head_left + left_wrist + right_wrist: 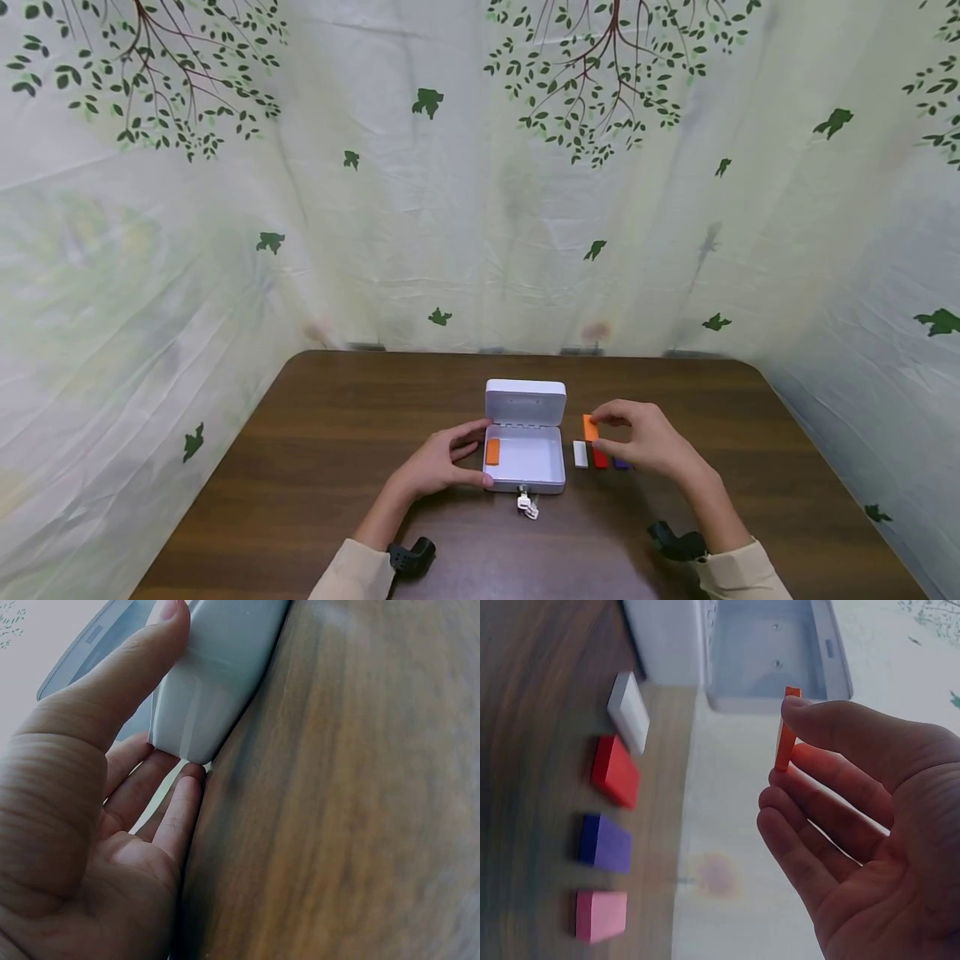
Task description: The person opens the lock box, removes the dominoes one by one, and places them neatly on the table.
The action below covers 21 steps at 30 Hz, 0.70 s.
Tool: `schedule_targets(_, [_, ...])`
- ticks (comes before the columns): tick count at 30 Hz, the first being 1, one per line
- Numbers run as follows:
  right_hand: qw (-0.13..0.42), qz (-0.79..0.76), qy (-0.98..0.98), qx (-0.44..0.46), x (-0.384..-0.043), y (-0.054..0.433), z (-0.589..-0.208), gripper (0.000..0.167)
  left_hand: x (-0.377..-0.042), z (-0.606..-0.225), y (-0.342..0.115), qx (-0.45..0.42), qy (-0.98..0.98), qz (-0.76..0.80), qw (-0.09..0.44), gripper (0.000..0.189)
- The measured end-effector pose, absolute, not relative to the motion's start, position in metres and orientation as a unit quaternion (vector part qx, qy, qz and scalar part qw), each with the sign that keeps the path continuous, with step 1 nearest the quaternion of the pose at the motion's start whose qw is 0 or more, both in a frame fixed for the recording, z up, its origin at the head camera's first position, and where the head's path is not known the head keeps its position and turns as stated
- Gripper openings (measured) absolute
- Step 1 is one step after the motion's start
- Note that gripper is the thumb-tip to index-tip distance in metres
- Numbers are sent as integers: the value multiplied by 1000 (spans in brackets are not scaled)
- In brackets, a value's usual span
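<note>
A white hinged box [534,460] stands on the table with its lid [526,404] raised. My left hand [441,463] grips its left side, thumb at the front corner and fingers round the back; the left wrist view shows the thumb against the box wall [214,682]. Inside, at the left, lies an orange block [492,452]. Right of the box, my right hand [647,435] pinches a second orange block [785,739] between thumb and fingertips, held up above the row of blocks.
Beside the box's right side lie a white block [581,454], a red block [600,459], a purple block [606,844] and a pink block [601,915] in a row. Keys [528,505] hang at the box's front. A leaf-printed curtain [480,208] closes off the brown table's [337,417] back edge.
</note>
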State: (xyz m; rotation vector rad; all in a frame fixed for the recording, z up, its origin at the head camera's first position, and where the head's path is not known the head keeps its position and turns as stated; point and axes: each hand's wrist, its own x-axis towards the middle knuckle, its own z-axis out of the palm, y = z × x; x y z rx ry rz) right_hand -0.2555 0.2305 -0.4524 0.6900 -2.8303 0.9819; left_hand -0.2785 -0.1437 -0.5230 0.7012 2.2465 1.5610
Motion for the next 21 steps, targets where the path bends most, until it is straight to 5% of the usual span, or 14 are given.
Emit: schedule_targets(21, [61, 291, -932, 205, -245, 281, -461, 31, -278, -526, -144, 241, 789, 542, 159, 90])
